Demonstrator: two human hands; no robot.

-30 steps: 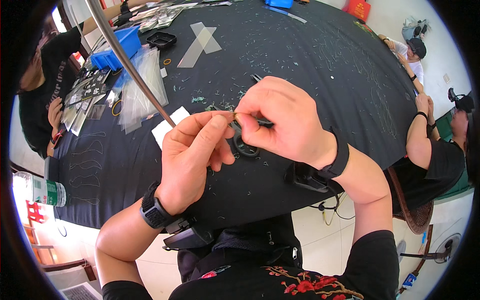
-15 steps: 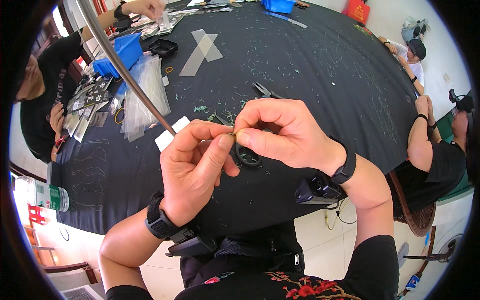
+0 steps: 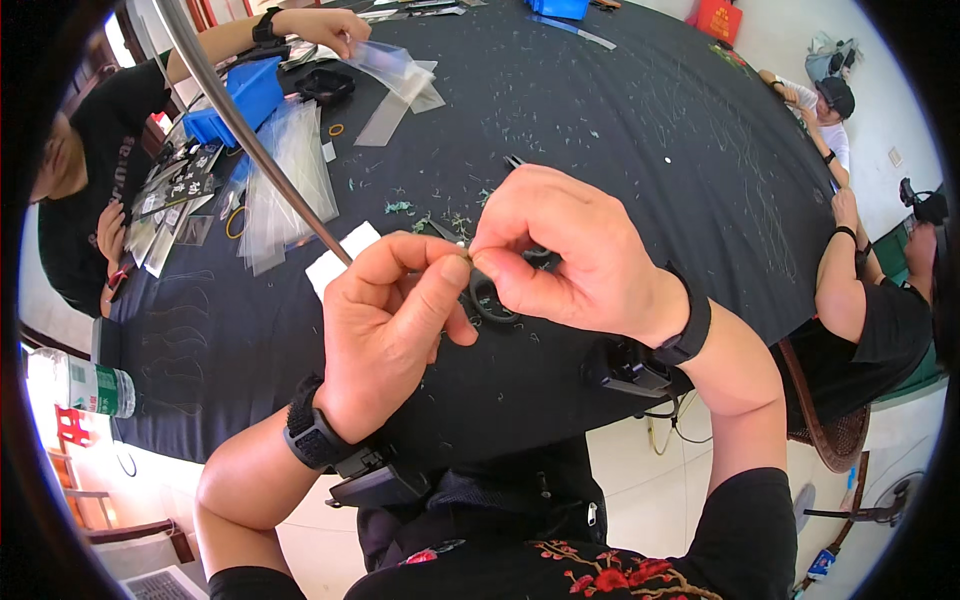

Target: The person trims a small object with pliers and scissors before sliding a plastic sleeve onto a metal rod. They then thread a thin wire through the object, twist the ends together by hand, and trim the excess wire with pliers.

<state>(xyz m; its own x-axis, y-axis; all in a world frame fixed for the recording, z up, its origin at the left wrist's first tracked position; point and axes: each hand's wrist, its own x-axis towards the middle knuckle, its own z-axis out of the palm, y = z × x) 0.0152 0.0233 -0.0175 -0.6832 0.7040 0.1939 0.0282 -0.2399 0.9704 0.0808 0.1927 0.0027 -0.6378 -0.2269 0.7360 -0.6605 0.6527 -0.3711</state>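
My left hand (image 3: 385,325) and my right hand (image 3: 580,265) meet above the middle of the black-covered table, thumb and forefinger pinched on each. Their tips come together on something too small to make out. Beneath them lie scissors (image 3: 491,306) with black handle loops, partly covered by my fingers. Behind my right hand only the dark tip of a tool (image 3: 514,162) sticks out. Greenish clippings (image 3: 458,222) are scattered just beyond my fingertips. A white pad (image 3: 345,258) lies beside my left hand, under a metal pole.
A slanting metal pole (image 3: 250,140) crosses the left side. Clear plastic sleeves (image 3: 290,185), a blue bin (image 3: 245,95) and a plastic bottle (image 3: 95,388) stand or lie left. Another person's hand (image 3: 325,28) holds clear sheets (image 3: 385,65). Several people sit around the black tablecloth (image 3: 620,120).
My pinched hands have shifted slightly, and the right hand now covers more of the tool behind it. The other person's hand has moved right with clear sheets over the crossed strips.
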